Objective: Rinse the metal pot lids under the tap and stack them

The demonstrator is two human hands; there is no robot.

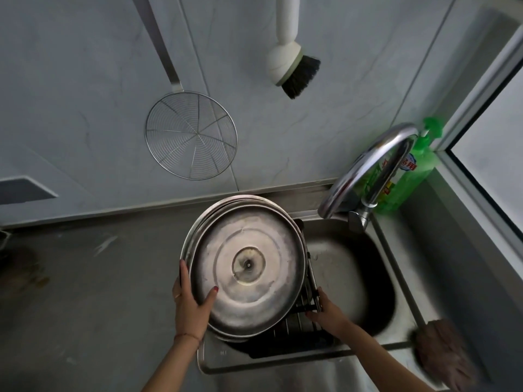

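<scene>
A large round metal pot lid (pixel 249 267) lies underside up on top of another lid, whose rim (pixel 198 222) shows at the upper left. The stack sits tilted over the left side of the sink, on a dark wire rack (pixel 297 326). My left hand (pixel 192 301) grips the top lid's left edge, thumb on its inner face. My right hand (pixel 325 309) holds the rack's right bar beside the lids. The tap (pixel 365 171) arches over the sink (pixel 351 267); no water is visibly running.
A green dish soap bottle (pixel 410 176) stands behind the tap. A wire skimmer (pixel 191 135) and a white brush (pixel 291 63) hang on the wall. A brownish cloth (pixel 444 352) lies at the sink's right rim. Grey countertop (pixel 85 278) extends left.
</scene>
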